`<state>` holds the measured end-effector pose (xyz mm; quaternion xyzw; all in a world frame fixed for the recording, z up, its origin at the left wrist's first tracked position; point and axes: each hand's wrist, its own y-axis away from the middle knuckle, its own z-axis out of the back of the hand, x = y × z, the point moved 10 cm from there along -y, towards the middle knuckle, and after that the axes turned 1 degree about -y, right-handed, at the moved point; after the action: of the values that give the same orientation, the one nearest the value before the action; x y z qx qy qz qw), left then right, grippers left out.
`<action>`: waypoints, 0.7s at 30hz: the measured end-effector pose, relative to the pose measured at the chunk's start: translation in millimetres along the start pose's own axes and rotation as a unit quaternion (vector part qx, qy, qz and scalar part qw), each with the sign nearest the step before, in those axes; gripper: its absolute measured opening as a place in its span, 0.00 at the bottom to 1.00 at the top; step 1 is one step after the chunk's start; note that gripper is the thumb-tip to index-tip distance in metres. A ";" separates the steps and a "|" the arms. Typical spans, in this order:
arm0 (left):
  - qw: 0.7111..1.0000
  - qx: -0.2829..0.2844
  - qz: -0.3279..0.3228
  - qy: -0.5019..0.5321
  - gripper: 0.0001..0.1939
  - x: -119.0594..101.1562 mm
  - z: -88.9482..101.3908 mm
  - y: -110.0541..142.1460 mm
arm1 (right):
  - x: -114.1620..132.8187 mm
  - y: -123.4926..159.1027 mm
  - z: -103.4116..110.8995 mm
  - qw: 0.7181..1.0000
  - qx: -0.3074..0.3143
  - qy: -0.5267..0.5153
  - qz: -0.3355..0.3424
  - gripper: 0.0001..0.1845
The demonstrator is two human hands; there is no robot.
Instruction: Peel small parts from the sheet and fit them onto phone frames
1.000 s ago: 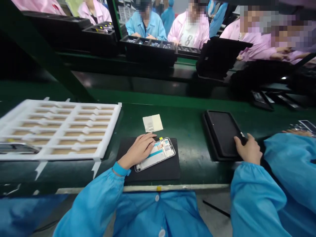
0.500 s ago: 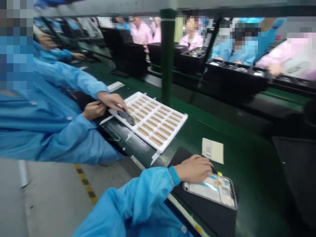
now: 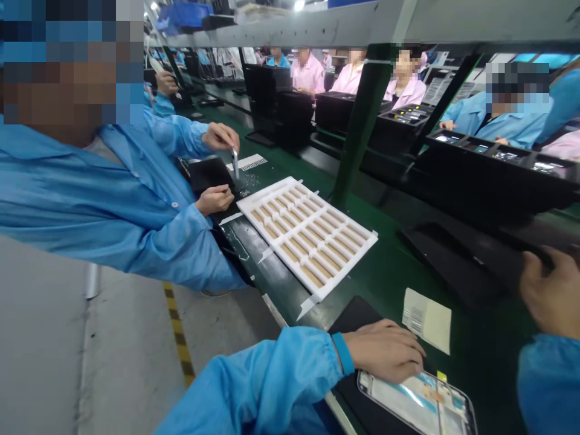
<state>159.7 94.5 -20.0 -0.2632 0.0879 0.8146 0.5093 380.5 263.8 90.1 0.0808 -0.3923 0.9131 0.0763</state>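
Head view: components (image 3: 433, 395) inside phone housing (image 3: 390, 391)

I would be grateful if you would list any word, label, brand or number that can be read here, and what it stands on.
No text can be read with certainty.
Label on the green bench: bars and small print, too blurred to read.
White strip beyond the foam tray: dark marks, too small to read.
Open phone: no legible brand or number.
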 end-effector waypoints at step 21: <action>0.999 -0.022 0.016 -0.033 0.15 2.0 1.1 3.4 | 16.8 77.3 -58.2 0.983 0.126 -0.129 0.010 0.21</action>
<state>155.6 94.9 -20.5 -0.2461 0.0576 0.8327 0.4927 343.3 254.9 -0.4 0.2034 -0.2814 0.9378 0.0050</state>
